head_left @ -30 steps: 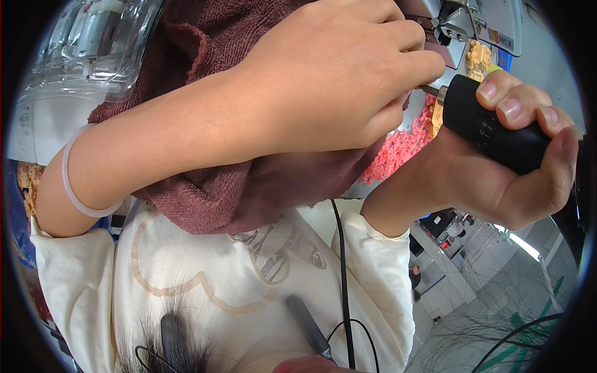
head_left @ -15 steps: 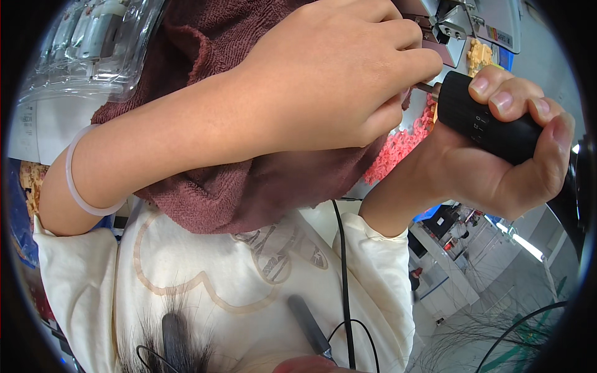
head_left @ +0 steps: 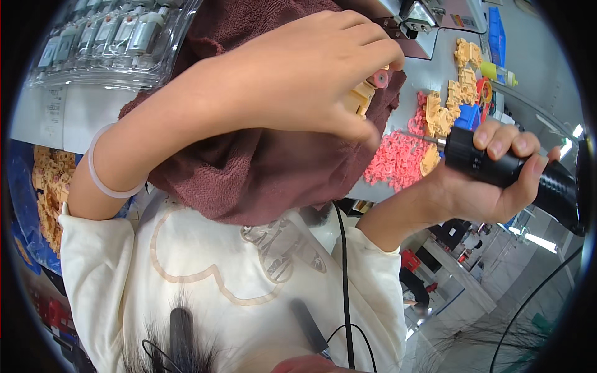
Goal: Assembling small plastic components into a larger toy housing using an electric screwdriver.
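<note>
My left hand (head_left: 311, 78) curls its fingers around a small yellow plastic part (head_left: 359, 101), which is mostly hidden beneath the palm. A round pink piece (head_left: 378, 78) shows at the part's edge, and my thumb is stretched away from it. A maroon towel (head_left: 249, 180) lies under this hand. At the right, my right hand (head_left: 476, 198) is closed around a black electric screwdriver (head_left: 482, 161). Its thin metal bit (head_left: 426, 138) points left, apart from the yellow part and over the pink pieces.
Small pink plastic pieces (head_left: 395, 158) lie heaped right of the towel, with yellow parts (head_left: 438, 115) behind them. A clear tray (head_left: 106, 78) of small motors is at the upper left. A metal fixture (head_left: 416, 18) stands at the back. A blue bag (head_left: 28, 186) holds yellow parts.
The screwdriver's bit has come away from my left hand, moving lower and to the right of it. My left hand has shifted left and turned, bringing the yellow part into sight.
</note>
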A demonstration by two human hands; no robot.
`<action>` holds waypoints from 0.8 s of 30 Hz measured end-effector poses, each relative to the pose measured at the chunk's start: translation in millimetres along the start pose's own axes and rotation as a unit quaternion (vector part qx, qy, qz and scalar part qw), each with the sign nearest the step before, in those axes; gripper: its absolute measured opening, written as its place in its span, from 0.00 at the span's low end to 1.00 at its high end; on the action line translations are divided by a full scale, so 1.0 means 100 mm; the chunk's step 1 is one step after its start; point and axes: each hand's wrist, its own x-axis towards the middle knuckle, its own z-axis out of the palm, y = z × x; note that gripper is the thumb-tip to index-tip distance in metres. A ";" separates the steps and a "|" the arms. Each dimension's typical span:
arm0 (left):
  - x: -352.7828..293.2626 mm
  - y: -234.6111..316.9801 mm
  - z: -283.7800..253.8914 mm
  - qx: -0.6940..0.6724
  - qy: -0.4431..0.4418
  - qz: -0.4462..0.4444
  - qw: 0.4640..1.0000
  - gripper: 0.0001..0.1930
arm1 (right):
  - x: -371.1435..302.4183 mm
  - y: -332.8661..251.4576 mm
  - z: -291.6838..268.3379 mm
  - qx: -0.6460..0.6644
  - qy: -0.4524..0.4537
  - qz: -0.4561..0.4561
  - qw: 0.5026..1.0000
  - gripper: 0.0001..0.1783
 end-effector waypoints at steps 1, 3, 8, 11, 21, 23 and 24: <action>-0.01 -0.01 -0.03 0.020 0.004 0.051 0.998 0.25 | -0.05 -0.05 -0.08 0.009 -0.009 0.000 1.000 0.18; -0.01 0.00 -0.07 0.044 0.008 0.104 0.994 0.26 | -0.16 -0.09 -0.13 -0.002 0.003 -0.007 1.000 0.21; -0.05 0.10 -0.05 0.037 0.031 0.065 0.997 0.29 | -0.35 -0.03 -0.04 -0.025 0.079 -0.002 0.997 0.22; -0.03 0.26 -0.33 -0.003 0.017 0.007 1.000 0.39 | -0.44 -0.07 -0.11 -0.024 0.090 0.002 0.996 0.25; -0.33 0.52 0.00 0.177 -0.028 -0.045 0.983 0.28 | -0.59 0.02 -0.29 0.026 0.128 0.047 0.990 0.32; -0.34 0.56 -0.12 0.259 -0.024 0.009 0.966 0.19 | -0.60 0.03 -0.42 0.038 0.123 0.060 0.990 0.32; -0.34 0.65 -0.25 0.216 -0.051 -0.006 0.975 0.20 | -0.60 0.03 -0.46 0.035 0.125 0.057 0.990 0.32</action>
